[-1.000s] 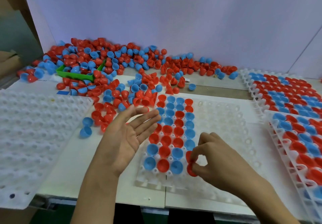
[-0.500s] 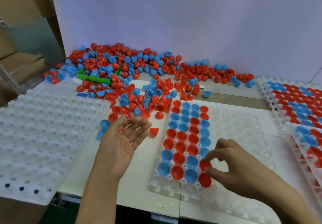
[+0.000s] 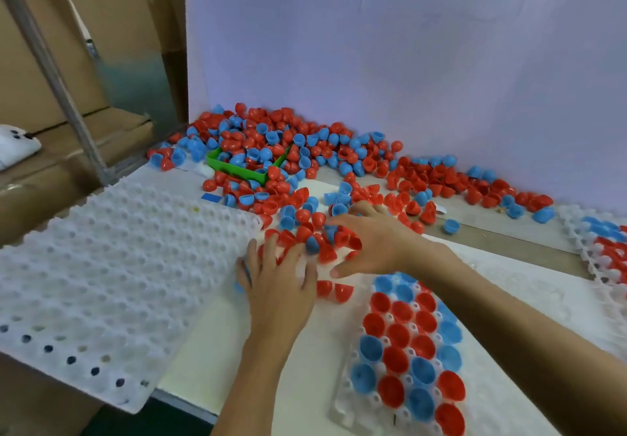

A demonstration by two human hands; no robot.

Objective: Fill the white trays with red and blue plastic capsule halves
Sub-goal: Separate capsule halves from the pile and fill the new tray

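White tray [image 3: 342,412] just below the right hand [image 3: 376,242] holds rows of red and blue capsule halves [image 3: 403,357], cups up. Both hands, left hand [image 3: 278,286] too, spread wide over the loose pile [image 3: 305,150] beyond; blur hides any grasp. Green bin [image 3: 234,167] sits buried farther back.

Factory sorting bench: capsule halves [image 3: 305,150], trays [image 3: 112,276].
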